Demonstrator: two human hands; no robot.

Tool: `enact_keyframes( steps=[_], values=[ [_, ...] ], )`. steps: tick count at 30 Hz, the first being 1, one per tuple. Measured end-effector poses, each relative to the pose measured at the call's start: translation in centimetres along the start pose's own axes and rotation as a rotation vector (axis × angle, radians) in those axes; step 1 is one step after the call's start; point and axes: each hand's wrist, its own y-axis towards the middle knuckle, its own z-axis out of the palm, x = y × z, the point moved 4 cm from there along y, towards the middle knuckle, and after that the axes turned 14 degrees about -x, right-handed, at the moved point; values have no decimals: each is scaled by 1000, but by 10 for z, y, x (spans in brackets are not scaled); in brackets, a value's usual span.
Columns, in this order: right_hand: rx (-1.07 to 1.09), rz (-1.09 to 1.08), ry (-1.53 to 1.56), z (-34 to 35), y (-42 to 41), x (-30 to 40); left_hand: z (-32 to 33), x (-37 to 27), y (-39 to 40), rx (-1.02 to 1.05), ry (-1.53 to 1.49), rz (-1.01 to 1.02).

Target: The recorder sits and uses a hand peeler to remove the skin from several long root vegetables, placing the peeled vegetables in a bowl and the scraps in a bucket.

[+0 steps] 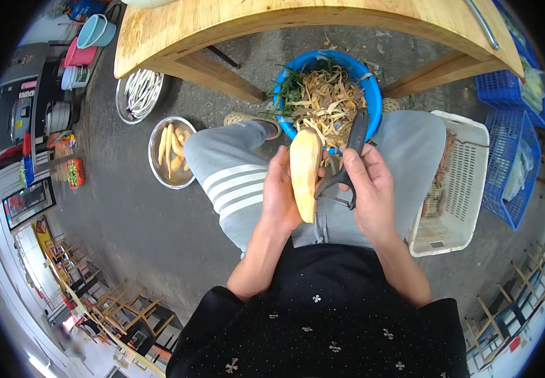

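My left hand (279, 193) holds a peeled, pale yellow root vegetable (306, 172), its thick end pointing away from me and its thin end towards my lap. In my right hand (370, 189) is a black Y-shaped peeler (356, 137), gripped by the handle. The peeler's head lies close beside the vegetable's lower half; whether the blade touches it I cannot tell. Beyond both hands, between my legs, a blue plastic basin (374, 101) stands on the floor, heaped with peelings (331, 97) and some green leaves.
To the left, one steel bowl (153, 174) contains peeled roots; another (122, 101) holds long whitish vegetables. A wooden table (253, 14) spans the far side. On my right are a white plastic crate (466, 208) with brown roots inside and blue crates (508, 179).
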Motion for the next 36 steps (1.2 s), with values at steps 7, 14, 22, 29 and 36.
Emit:
enact_keyframes(
  steps=[7,14,22,29,36],
  values=[
    [163,-257,-183,7,-1,-22,0,6,-3,-41,-42,-50],
    [93,-554,-263,12,12,-17,-7,16,-5,-31,-92,-195],
    [3,-639,-264,32,48,-15,-19,12,1,-57,28,-15],
    [19,-440,-147,38,107,-47,-25,3,11,-182,210,130],
    [-197,-83,-161,-2,150,-67,-15,3,2,-85,366,230]
  ],
)
